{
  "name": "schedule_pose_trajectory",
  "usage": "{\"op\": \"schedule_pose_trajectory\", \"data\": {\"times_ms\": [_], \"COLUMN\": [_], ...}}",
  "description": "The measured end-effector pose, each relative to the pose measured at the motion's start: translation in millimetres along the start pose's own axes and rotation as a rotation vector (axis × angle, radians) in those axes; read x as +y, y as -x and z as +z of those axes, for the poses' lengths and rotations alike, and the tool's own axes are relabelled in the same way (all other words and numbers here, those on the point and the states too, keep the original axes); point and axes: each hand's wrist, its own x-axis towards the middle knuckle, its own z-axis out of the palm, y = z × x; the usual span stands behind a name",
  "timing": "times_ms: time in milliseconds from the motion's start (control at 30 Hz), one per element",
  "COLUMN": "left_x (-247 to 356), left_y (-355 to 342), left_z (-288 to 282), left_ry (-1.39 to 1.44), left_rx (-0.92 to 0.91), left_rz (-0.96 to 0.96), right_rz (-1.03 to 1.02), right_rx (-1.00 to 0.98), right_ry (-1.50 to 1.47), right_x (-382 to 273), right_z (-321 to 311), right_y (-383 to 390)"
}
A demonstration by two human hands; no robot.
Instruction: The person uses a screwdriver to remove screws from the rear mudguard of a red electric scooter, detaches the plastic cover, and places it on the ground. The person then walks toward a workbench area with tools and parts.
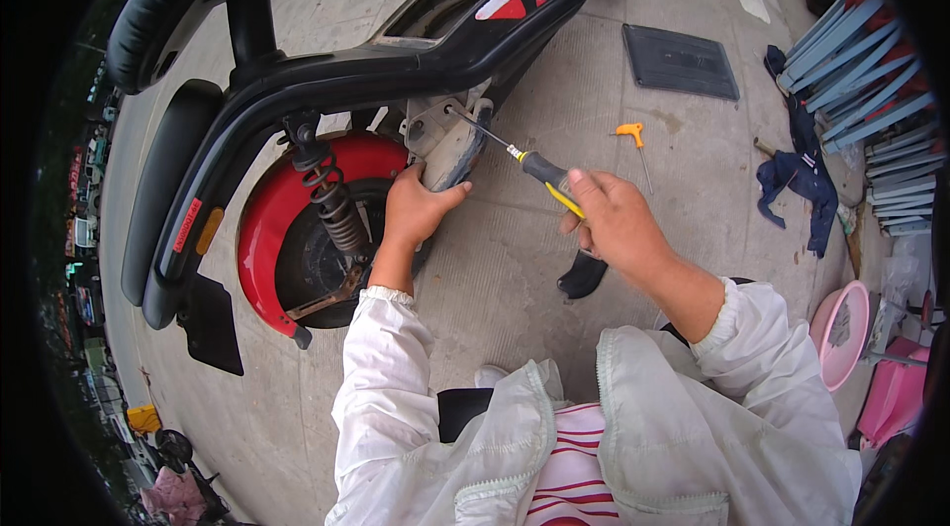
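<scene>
An electric scooter with a black frame (356,74) and a red rear fender (259,229) stands in front of me. My right hand (618,219) is closed around the grey and yellow handle of a screwdriver (542,168). Its shaft slants up to the left, and the tip meets a hole in a grey metal bracket (430,125) below the frame. With fingers behind and thumb stretched along its lower end, my left hand (416,209) grips a dusty grey cover piece (458,152) beside that bracket. A spring shock absorber (336,204) shows left of that hand.
On the concrete ground lie an orange-handled hex key (630,133) and a flat black panel (681,63). To the right are dark blue cloth (802,180), stacked blue-grey slatted furniture (861,61) and a pink basin (839,338). A black shoe (582,276) shows below my right hand.
</scene>
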Motion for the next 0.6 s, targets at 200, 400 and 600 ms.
{"op": "schedule_pose_trajectory", "data": {"times_ms": [200, 400, 600], "left_x": [2.4, 5.8, 8.6], "left_y": [-1.9, -1.4, -1.4], "left_z": [-2.1, -4.0, -3.5], "left_ry": [-0.022, -0.021, -0.007], "left_rx": [-0.06, -0.057, -0.057], "left_rz": [-0.036, -0.031, -0.013], "right_rz": [-0.417, 0.031, -0.801], "right_rx": [0.201, -0.078, 0.382], "right_ry": [0.238, -0.153, 0.535], "right_x": [16.5, 1.4, 21.6], "right_z": [5.2, -4.5, 2.5], "right_y": [-2.9, -2.6, -10.4]}}
